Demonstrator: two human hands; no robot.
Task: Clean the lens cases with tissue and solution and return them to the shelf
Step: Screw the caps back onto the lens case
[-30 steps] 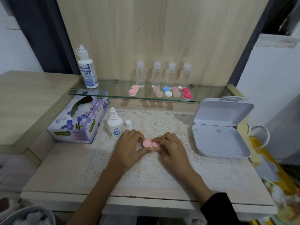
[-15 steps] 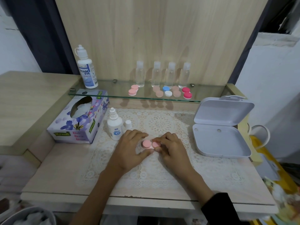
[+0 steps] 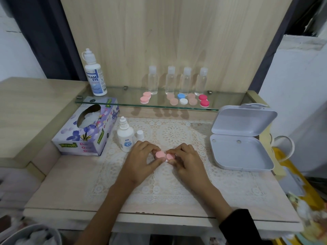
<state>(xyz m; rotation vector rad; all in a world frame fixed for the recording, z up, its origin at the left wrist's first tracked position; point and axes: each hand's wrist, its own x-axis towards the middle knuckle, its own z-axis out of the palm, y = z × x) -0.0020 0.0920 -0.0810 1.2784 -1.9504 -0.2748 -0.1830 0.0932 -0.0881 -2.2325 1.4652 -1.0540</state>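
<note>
A pink lens case (image 3: 165, 155) with two round caps lies on the lace mat (image 3: 177, 174) at the table's middle. My left hand (image 3: 141, 158) pinches its left cap between thumb and fingers, and my right hand (image 3: 185, 160) pinches its right cap. Several more lens cases (image 3: 184, 99), pink, beige, blue-white and red, sit on the glass shelf (image 3: 123, 101). A small white solution bottle (image 3: 125, 137) stands uncapped left of my hands, its cap (image 3: 140, 134) beside it. A flowered tissue box (image 3: 88, 128) lies further left.
A large solution bottle (image 3: 94, 75) and several small clear bottles (image 3: 178, 80) stand on the shelf. An open white hinged box (image 3: 242, 138) lies at the right. A bin with crumpled tissue (image 3: 31, 236) sits below the table's front left corner.
Both hands stay on the pink case; fingers shift slightly on its caps. Nothing else has moved.
</note>
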